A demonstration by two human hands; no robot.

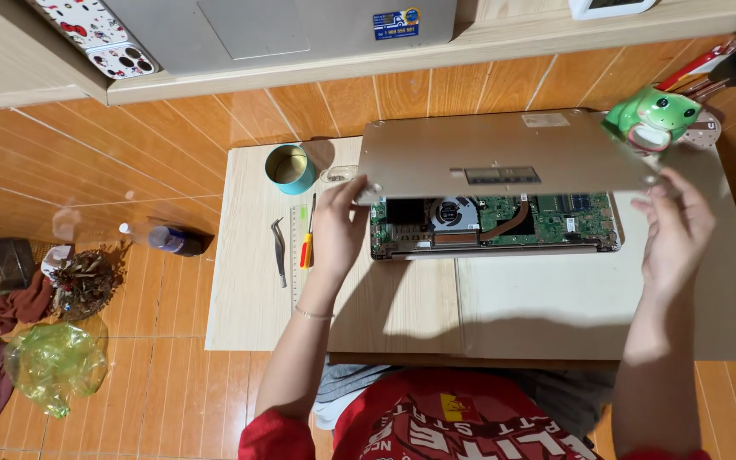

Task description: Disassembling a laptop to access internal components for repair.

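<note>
A laptop (504,228) lies upside down on a low light-wood table (402,307), its circuit board and round fan exposed. Both my hands hold its gold-coloured bottom cover (504,153), lifted and tilted up above the open body. My left hand (338,228) grips the cover's left corner. My right hand (673,228) grips its right corner. The cover hides the far half of the laptop's inside.
Left of the laptop lie a red-and-yellow screwdriver (307,243), grey tweezers (279,251), a ruler (296,255) and a teal tin cup (290,168). A green frog figure (653,117) stands at the far right. Another laptop (283,30) rests on a shelf. A bottle (163,238), cloths and a green bag (53,362) lie on the floor.
</note>
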